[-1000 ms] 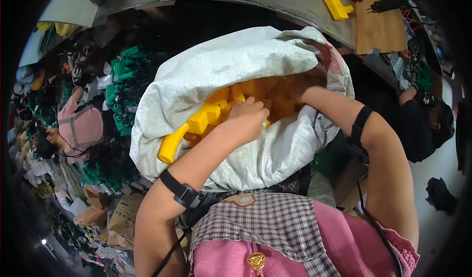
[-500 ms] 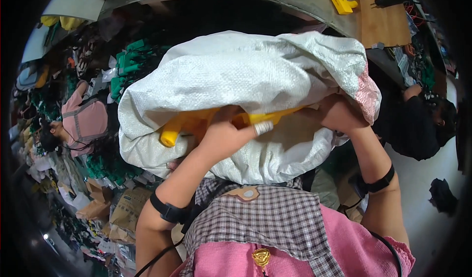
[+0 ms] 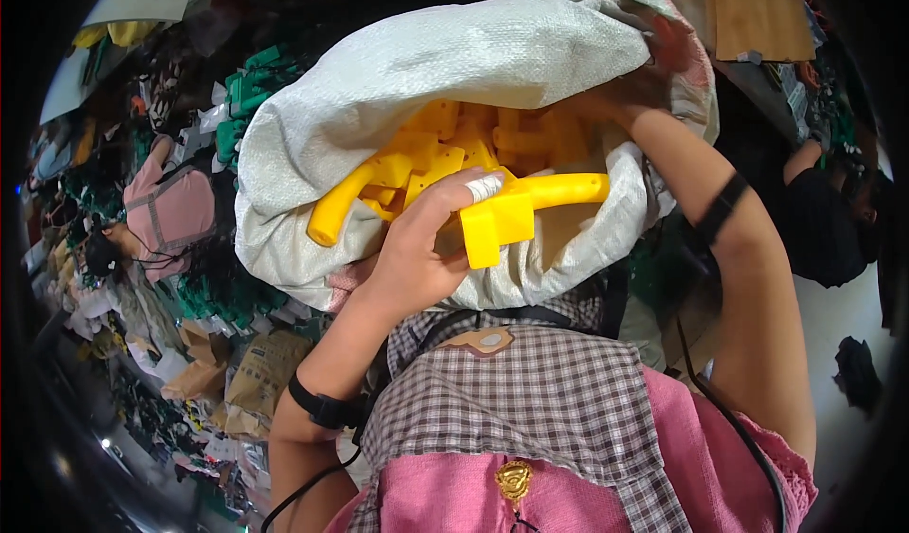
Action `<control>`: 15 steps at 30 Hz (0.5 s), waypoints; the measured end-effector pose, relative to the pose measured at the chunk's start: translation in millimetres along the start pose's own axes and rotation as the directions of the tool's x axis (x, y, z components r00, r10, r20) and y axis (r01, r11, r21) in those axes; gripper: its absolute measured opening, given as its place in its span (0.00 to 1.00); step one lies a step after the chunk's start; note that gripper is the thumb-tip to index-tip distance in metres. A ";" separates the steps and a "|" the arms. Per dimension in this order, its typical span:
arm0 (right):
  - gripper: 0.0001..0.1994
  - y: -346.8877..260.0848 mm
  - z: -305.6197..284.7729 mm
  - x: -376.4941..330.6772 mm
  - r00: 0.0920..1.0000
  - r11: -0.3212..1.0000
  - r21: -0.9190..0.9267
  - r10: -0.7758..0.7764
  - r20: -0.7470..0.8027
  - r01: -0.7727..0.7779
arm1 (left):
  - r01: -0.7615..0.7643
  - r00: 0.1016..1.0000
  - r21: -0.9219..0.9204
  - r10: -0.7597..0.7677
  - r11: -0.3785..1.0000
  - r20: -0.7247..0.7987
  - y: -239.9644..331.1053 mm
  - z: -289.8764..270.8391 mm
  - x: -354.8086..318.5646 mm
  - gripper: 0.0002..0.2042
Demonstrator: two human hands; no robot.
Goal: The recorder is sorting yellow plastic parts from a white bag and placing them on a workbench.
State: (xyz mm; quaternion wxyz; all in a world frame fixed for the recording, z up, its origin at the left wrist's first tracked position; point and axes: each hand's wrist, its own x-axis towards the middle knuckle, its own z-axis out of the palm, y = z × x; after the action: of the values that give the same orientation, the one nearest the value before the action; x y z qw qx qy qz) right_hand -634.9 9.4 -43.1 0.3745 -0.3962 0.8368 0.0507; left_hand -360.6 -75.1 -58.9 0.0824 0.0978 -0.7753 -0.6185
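A white woven sack [image 3: 426,55] lies in front of me with its mouth gaping toward me. Several yellow plastic pieces with handles [image 3: 440,131] are heaped inside it. At the near rim, my left hand [image 3: 417,244], with white tape round its thumb, is closed on one yellow plastic piece [image 3: 502,225]; its block end points down and its rounded handle stretches right. My right hand [image 3: 611,102] reaches into the right side of the mouth, under the raised sack wall. Its fingers are hidden there, so what they touch does not show.
Green pieces [image 3: 251,93] are piled at the left, beside a person in pink [image 3: 170,211]. A brown paper sack [image 3: 260,381] stands lower left. Another person in black [image 3: 833,221] is at the right. A wooden board [image 3: 762,17] lies on the bench at the back right.
The sack mouth has opened wider and shows more yellow pieces. My left hand has brought one yellow piece out to the near rim. My right hand has moved up and deeper in.
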 end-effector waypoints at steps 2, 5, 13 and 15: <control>0.28 -8.4 1.1 -2.9 1.000 1.000 -0.011 -0.013 -0.017 0.013 | -0.022 1.000 0.038 0.023 0.999 -0.009 -0.5 1.9 2.1 0.28; 0.29 -25.0 12.0 7.5 0.998 0.998 -0.026 -0.058 -0.034 0.057 | 0.090 0.996 0.007 -0.090 0.996 -0.010 -3.5 0.1 -2.3 0.28; 0.31 26.6 14.4 11.1 0.979 0.981 -0.082 -0.184 -0.091 0.176 | 0.159 0.983 -0.148 -0.170 0.976 -0.067 -5.1 -0.9 -9.2 0.28; 0.32 2.0 17.4 3.1 0.973 0.976 -0.104 -0.202 -0.112 0.190 | 0.091 0.992 -0.157 -0.104 0.983 -0.075 -4.4 -2.9 -5.0 0.28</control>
State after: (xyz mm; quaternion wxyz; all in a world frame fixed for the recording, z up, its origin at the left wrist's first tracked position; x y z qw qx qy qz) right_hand -627.4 15.4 -58.1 0.3072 -0.4962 0.8115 0.0279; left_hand -354.9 -77.5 -62.5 0.0912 0.1547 -0.7158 -0.6749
